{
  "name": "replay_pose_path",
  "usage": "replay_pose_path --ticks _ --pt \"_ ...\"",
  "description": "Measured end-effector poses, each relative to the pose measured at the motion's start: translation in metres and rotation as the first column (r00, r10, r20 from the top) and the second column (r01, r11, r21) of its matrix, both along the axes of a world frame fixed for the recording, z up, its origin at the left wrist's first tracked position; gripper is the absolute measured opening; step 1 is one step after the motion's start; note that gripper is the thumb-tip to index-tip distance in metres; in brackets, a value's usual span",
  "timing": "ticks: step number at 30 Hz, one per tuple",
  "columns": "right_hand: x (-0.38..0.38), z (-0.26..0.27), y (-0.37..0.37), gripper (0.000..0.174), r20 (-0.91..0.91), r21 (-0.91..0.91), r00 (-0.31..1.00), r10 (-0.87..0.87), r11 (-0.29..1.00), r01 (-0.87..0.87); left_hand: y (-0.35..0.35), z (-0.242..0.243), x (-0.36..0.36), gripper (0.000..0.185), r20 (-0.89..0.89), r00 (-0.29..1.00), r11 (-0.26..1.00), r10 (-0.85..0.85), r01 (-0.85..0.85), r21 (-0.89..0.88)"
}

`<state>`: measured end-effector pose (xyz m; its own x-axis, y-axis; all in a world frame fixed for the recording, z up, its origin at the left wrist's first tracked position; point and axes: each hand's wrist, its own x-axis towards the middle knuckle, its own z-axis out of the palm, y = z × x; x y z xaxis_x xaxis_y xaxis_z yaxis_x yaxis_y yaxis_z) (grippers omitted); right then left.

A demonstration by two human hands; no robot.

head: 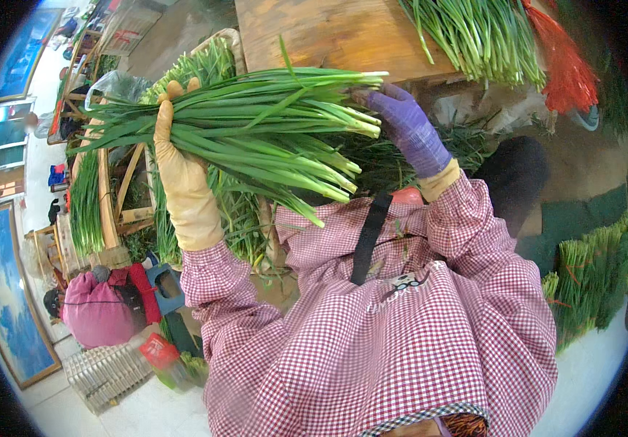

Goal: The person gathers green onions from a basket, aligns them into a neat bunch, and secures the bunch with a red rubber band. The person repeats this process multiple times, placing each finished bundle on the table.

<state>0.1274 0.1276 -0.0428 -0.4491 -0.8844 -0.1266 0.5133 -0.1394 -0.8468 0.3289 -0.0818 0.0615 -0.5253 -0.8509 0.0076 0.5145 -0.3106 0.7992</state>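
Observation:
My left hand [188, 191], in a cream rubber glove, grips a loose bunch of garlic chives [254, 120] around its leafy part. The bunch lies nearly level in front of my chest, its green tips to the left and its pale stem ends fanned out to the right. My right hand [409, 131] wears a purple glove over a cream one. Its fingertips are at the upper stem ends, partly hidden and blurred, so whether they pinch a stem is unclear.
A wooden tabletop [336, 33] bears another pile of chives [478, 38] beside red plastic strands [565, 65]. A basket of chives [199, 65] stands behind my left hand. Loose leaves [243, 218] lie below it. Tied bundles [592, 278] stand at right. A pink bag [98, 308] is at left.

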Motion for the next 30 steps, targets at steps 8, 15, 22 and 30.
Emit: replay_pose_path --ticks 8,15,22,30 --pt "-0.050 -0.089 0.050 0.031 -0.247 0.163 0.920 -0.303 0.923 0.348 -0.012 0.004 0.021 0.029 0.056 0.998 0.999 0.040 -0.040 -0.002" --pt "-0.012 -0.064 0.021 0.046 0.276 0.114 0.961 0.026 0.992 -0.060 -0.021 -0.002 0.031 0.027 -0.103 0.991 0.995 -0.079 0.084 0.044" --pt "-0.013 -0.012 -0.007 0.047 0.083 -0.079 0.973 0.216 0.975 -0.209 -0.011 0.003 0.034 0.021 -0.183 0.983 0.999 -0.031 0.026 -0.028" --pt "-0.002 0.006 -0.019 0.046 -0.064 -0.005 0.998 -0.014 1.000 0.013 -0.008 -0.003 0.028 0.019 -0.261 0.949 0.983 -0.177 0.155 -0.101"
